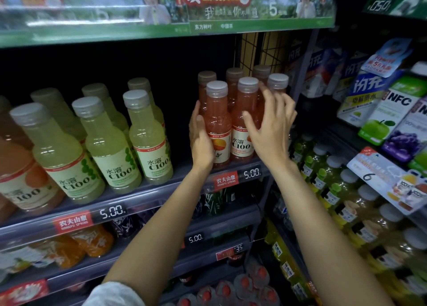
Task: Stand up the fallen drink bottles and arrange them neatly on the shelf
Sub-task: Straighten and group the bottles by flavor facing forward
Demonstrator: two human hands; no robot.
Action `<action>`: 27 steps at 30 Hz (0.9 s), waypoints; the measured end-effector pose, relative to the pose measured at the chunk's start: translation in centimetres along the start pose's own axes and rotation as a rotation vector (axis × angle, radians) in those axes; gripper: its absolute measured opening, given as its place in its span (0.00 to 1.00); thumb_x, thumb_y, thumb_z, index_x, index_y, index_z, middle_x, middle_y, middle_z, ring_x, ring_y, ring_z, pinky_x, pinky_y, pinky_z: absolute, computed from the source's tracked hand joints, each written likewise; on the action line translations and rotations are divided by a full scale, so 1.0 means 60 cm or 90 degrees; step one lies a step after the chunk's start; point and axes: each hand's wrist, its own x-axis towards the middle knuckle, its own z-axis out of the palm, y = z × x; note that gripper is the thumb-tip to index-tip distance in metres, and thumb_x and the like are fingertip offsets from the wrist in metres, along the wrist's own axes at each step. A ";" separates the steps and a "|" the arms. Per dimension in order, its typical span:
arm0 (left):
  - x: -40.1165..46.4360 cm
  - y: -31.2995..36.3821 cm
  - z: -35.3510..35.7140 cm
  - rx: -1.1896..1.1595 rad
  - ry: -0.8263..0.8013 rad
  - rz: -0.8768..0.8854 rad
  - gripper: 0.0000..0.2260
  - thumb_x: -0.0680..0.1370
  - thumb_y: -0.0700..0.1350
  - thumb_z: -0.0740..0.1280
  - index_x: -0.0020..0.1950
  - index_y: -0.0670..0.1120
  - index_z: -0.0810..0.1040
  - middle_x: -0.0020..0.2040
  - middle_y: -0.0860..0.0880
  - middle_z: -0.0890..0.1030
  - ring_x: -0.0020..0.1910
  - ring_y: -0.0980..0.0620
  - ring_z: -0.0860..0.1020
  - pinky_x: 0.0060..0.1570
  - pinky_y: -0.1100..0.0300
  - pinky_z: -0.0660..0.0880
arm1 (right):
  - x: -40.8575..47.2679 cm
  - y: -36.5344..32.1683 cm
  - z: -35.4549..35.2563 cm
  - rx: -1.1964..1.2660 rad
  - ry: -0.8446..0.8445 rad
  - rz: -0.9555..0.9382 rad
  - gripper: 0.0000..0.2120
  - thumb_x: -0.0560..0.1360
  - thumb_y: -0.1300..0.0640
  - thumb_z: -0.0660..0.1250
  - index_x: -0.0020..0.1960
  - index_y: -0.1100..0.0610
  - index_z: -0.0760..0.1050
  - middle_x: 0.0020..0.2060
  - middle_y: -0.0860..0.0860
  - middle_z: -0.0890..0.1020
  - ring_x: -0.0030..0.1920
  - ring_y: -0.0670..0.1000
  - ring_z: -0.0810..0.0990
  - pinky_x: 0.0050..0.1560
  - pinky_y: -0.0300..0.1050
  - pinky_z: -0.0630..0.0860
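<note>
You were tidying the pink bottles (218,121), all upright at the shelf's (143,190) right end. Your left hand (201,139) curled around the front-left one; your right hand (270,123) was spread, touching others. Next, probably nudge them straight.

I see six bottles (241,118) upright in two rows at the shelf (143,197) right end. More bottles (104,141) stand left, apart
</note>
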 end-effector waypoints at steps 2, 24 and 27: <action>-0.010 0.018 -0.011 0.038 -0.009 -0.015 0.24 0.79 0.66 0.48 0.74 0.65 0.56 0.75 0.50 0.66 0.72 0.50 0.66 0.70 0.44 0.65 | -0.008 -0.005 -0.015 0.010 0.013 -0.012 0.23 0.76 0.49 0.64 0.68 0.59 0.68 0.62 0.58 0.73 0.63 0.55 0.66 0.63 0.47 0.61; -0.055 0.073 -0.440 0.303 0.156 0.267 0.33 0.78 0.48 0.67 0.77 0.45 0.51 0.75 0.52 0.56 0.76 0.54 0.55 0.74 0.62 0.53 | -0.140 -0.338 0.067 0.185 -0.073 -0.065 0.19 0.75 0.53 0.66 0.65 0.56 0.72 0.66 0.61 0.68 0.67 0.57 0.63 0.68 0.40 0.56; -0.026 0.072 -0.448 0.273 0.100 0.211 0.38 0.77 0.54 0.67 0.78 0.43 0.49 0.77 0.50 0.54 0.77 0.53 0.55 0.74 0.64 0.54 | -0.137 -0.357 0.086 0.154 -0.055 -0.033 0.20 0.75 0.51 0.67 0.65 0.55 0.70 0.68 0.63 0.64 0.69 0.60 0.60 0.70 0.48 0.57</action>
